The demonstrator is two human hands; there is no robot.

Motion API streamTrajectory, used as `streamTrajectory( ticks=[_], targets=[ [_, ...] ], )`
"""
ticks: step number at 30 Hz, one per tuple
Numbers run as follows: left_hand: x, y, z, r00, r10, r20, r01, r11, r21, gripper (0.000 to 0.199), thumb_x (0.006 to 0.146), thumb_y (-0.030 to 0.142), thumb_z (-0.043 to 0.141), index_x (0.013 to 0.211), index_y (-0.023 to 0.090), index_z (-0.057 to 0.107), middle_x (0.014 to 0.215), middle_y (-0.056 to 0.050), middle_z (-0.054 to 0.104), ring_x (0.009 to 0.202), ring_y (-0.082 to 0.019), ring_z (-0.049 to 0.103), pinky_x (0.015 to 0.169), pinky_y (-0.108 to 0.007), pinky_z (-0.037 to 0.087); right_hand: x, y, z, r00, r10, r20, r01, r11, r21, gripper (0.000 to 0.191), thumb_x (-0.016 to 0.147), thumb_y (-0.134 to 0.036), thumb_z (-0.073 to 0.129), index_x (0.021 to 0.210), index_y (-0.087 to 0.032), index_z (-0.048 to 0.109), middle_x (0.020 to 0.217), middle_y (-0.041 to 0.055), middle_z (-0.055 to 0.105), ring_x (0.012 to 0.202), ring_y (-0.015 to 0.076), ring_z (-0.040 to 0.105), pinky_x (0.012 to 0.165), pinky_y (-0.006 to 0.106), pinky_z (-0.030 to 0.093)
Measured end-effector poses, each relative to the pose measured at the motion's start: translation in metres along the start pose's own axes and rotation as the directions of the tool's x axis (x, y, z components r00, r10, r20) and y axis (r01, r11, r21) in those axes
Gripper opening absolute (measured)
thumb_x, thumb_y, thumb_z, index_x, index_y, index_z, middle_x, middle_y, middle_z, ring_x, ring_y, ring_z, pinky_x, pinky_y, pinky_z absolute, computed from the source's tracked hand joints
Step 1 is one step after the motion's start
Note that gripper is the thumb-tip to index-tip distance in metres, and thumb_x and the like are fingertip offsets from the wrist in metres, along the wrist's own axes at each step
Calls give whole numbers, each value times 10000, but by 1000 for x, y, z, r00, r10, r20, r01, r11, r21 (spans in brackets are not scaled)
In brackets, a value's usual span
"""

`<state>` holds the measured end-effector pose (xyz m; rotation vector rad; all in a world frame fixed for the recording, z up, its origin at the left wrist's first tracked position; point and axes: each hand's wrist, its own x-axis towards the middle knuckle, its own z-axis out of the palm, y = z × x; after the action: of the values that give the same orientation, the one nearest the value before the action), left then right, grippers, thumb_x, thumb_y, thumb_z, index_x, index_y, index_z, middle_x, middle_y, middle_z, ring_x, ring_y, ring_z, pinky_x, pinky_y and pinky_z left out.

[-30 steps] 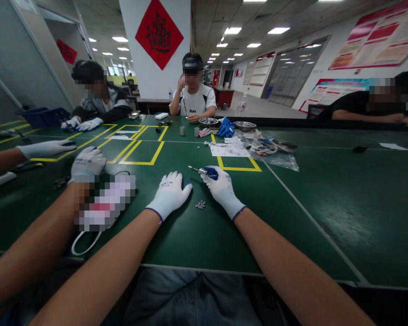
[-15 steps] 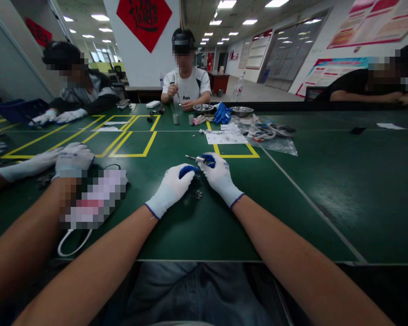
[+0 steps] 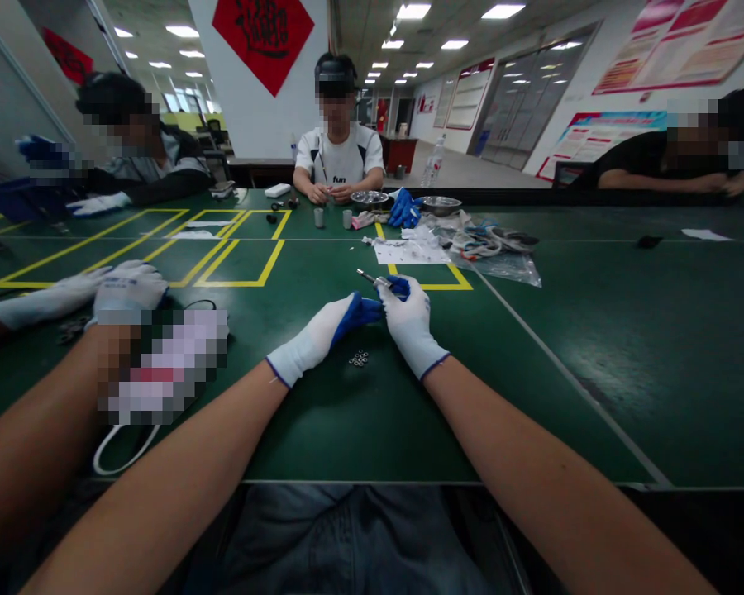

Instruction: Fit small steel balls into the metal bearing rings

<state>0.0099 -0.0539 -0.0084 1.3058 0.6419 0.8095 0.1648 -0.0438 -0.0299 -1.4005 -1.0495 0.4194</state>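
Note:
My right hand (image 3: 407,318), in a white glove with blue palm, is closed round a slim metal tool (image 3: 372,279) whose thin tip points up and to the left. Beside it, my left hand (image 3: 330,330), gloved alike, has its fingers stretched out toward the right hand's fingertips; I see nothing held in it. Several small metal nuts (image 3: 359,358) lie in a cluster on the green table (image 3: 360,430), just below and between both hands.
A neighbour's gloved hands (image 3: 130,289) rest at the left near a white strapped object (image 3: 170,364). Farther back are white paper (image 3: 412,251), plastic bags (image 3: 502,248), blue gloves (image 3: 404,208), metal dishes (image 3: 441,202) and small cups (image 3: 319,217). Three people sit around the table.
My right hand has moved slightly right with the tool, which now tilts more upward. My left hand has turned and its fingers have straightened. The person across has lowered a hand.

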Motion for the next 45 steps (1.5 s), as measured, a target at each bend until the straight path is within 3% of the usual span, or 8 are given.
streamTrajectory(
  ticks=[8, 13, 16, 24, 35, 41, 45],
  targets=[
    [-1, -6, 6, 989, 73, -126, -75, 997, -17, 525, 895, 624, 708, 1047, 126, 776, 1065, -138, 823, 1095, -320, 759, 1086, -514, 563, 0, -2, 0, 1000, 16, 5, -16, 1000, -2, 273, 833, -390, 747, 1012, -188, 709, 1021, 104, 808, 939, 258, 751, 916, 415, 608],
    [6, -11, 13, 989, 119, -90, -121, 992, -19, 293, 995, 400, 624, 1111, 159, 743, 1174, -103, 799, 1152, -252, 739, 1121, -438, 551, 2, -1, -1, 999, 45, -24, -45, 999, 28, 224, 827, -366, 745, 970, -200, 702, 978, 92, 809, 942, 257, 752, 917, 413, 613],
    [2, -10, 18, 990, 134, -49, -134, 991, 4, 264, 1013, 337, 583, 1169, 173, 718, 1233, -93, 774, 1172, -233, 728, 1121, -413, 552, 4, 1, -1, 998, 46, -49, -44, 999, 27, 219, 830, -371, 741, 955, -195, 704, 967, 92, 808, 954, 261, 754, 928, 417, 608],
    [-13, -5, 24, 986, 161, -35, -158, 985, 71, 362, 1014, 436, 588, 1268, 191, 672, 1287, -103, 736, 1204, -247, 704, 1093, -399, 559, 3, -4, -3, 996, 84, -40, -84, 996, 2, 260, 815, -377, 753, 991, -191, 705, 994, 100, 806, 956, 268, 760, 938, 424, 605],
    [-25, 4, 26, 993, 106, 49, -110, 990, 84, 626, 968, 583, 648, 1412, 149, 566, 1156, -132, 716, 841, -227, 713, 829, -412, 625, 3, -6, -3, 996, 84, -5, -83, 994, 72, 166, 826, -310, 739, 938, -206, 675, 975, 82, 809, 955, 237, 761, 947, 384, 597],
    [-26, -2, 22, 990, 130, 52, -134, 988, 79, 701, 950, 679, 641, 1424, 167, 568, 1125, -105, 719, 811, -187, 695, 775, -348, 614, 1, -6, -2, 1000, 23, 6, -24, 998, 66, 171, 813, -345, 749, 898, -216, 676, 920, 56, 803, 884, 224, 746, 885, 366, 601],
    [-23, -8, 20, 991, 131, 31, -131, 991, -15, 703, 915, 689, 692, 1382, 174, 586, 1032, -71, 729, 756, -160, 682, 731, -310, 596, 1, -3, -2, 1000, -5, 9, 4, 998, 70, 187, 810, -356, 758, 899, -213, 677, 912, 60, 793, 891, 232, 741, 892, 376, 593]
  ],
)
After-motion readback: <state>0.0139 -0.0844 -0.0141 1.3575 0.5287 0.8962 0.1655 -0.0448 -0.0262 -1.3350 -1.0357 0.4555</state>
